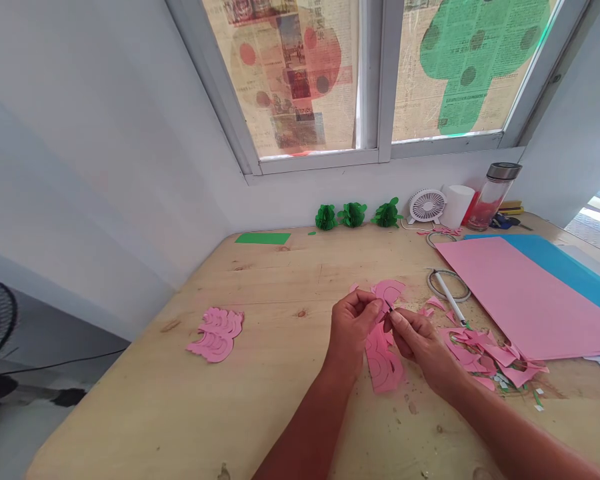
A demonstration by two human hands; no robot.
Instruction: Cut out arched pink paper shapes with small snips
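Note:
My left hand (pixel 354 319) is closed, thumb and fingers pinching a pink paper cutout (pixel 390 291) with curved edges above the table. My right hand (pixel 419 337) meets it from the right, its fingers closed on a small dark pointed tool (pixel 389 307). The tip touches the paper; most of the tool is hidden by the fingers, so its kind does not show. Below the hands lies a pink paper sheet (pixel 383 368) marked with curved lines. To the left is a pile of scalloped pink cutouts (pixel 217 335).
Pink scraps (pixel 485 353) lie beside a white pen (pixel 450 299) and a coiled cable. Large pink sheets (pixel 535 293) cover the right side. Along the wall stand green paper figures (pixel 353 215), a small white fan (pixel 427 206) and a glass bottle (pixel 494 197).

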